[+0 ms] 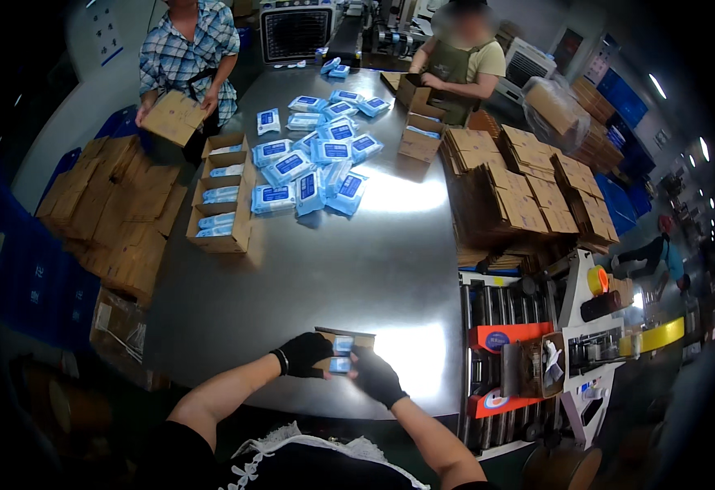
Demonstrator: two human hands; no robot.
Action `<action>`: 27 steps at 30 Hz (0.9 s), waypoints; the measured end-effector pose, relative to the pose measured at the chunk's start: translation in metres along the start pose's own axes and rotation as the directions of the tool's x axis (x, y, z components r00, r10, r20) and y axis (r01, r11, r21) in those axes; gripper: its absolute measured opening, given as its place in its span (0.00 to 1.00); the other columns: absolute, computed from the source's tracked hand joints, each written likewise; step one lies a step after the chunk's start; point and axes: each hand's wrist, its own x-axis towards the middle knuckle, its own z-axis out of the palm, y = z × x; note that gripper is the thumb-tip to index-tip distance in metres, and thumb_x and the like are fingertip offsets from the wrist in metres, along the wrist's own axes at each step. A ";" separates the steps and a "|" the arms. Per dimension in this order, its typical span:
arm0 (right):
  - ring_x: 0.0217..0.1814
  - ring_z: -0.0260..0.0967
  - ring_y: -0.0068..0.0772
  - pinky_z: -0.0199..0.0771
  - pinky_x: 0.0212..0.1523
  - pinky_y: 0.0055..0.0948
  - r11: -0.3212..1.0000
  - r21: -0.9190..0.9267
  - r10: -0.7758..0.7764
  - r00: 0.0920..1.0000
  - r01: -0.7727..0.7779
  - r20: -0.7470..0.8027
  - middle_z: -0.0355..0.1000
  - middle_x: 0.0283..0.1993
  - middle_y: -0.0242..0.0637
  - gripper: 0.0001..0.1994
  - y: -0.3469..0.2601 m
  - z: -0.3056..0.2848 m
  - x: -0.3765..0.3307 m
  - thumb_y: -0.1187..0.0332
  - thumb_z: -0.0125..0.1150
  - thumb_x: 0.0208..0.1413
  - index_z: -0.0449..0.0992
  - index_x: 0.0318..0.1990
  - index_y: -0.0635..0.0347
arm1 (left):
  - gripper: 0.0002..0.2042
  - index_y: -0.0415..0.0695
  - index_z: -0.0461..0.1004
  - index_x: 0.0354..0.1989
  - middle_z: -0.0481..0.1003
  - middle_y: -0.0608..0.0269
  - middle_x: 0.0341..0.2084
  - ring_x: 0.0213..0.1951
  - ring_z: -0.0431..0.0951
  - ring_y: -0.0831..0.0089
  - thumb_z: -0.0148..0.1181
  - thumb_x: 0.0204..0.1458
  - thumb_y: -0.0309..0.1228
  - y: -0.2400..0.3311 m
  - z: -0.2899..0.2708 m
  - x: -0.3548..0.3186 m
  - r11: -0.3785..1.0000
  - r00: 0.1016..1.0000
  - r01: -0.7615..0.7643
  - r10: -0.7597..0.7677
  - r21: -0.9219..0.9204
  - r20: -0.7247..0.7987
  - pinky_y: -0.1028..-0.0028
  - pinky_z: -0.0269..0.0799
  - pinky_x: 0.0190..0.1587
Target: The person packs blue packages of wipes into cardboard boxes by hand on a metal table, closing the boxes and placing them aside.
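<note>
Near the front edge of the metal table [333, 269] stands a small open cardboard box [363, 336]. Two blue-and-white packs [341, 344] show inside it. My left hand [305, 355], in a black glove with bare fingertips, grips the box's left side. On its right side, my right hand [378, 377], gloved the same way, has its fingers bent against the cardboard. Parts of the box's sides are hidden by both hands. Farther off, a loose pile of blue-and-white wipes packs [330, 152] lies on the table.
A long cardboard box [247, 204] with several packs stands at the table's left. Behind it, a person holds a cardboard piece [175, 117]; another works at a box [417, 149] at far right. Stacked cartons [509, 192] and a roller machine [509, 336] flank the right side.
</note>
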 end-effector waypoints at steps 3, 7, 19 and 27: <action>0.36 0.74 0.42 0.73 0.38 0.37 0.985 -0.173 -0.011 1.000 0.008 -0.014 0.74 0.32 0.41 0.13 -0.010 -0.017 0.026 0.59 0.58 0.53 0.75 0.38 0.59 | 0.28 0.40 0.71 0.42 0.72 0.52 0.34 0.41 0.72 0.54 0.68 0.38 0.49 -0.025 0.026 -0.013 0.975 0.953 0.219 -0.219 -0.026 -0.210 0.61 0.66 0.47; 0.40 0.74 0.41 0.72 0.46 0.39 0.951 -0.306 -0.063 0.995 0.039 -0.071 0.76 0.36 0.40 0.10 -0.045 -0.026 0.057 0.62 0.57 0.52 0.78 0.36 0.56 | 0.33 0.39 0.68 0.45 0.70 0.53 0.37 0.44 0.70 0.55 0.72 0.32 0.46 -0.009 0.078 -0.014 0.656 0.361 0.709 -0.654 -0.260 -0.664 0.61 0.64 0.50; 0.60 0.58 0.47 0.41 0.66 0.55 0.824 -0.532 -0.015 0.932 -0.194 -0.362 0.68 0.53 0.43 0.26 0.056 -0.054 -0.062 0.43 0.60 0.44 0.75 0.43 0.53 | 0.30 0.39 0.65 0.54 0.68 0.50 0.53 0.56 0.66 0.59 0.61 0.48 0.46 0.085 0.113 0.104 0.896 0.914 0.334 -0.232 -0.293 0.332 0.64 0.60 0.58; 0.71 0.42 0.55 0.38 0.69 0.51 0.707 -0.507 0.220 0.836 -0.492 -0.503 0.50 0.66 0.52 0.39 0.180 -0.128 -0.127 0.66 0.62 0.44 0.53 0.66 0.54 | 0.29 0.41 0.67 0.54 0.69 0.49 0.52 0.56 0.68 0.56 0.58 0.48 0.47 -0.005 0.133 -0.022 0.736 0.751 0.657 -0.618 -0.165 0.235 0.64 0.61 0.59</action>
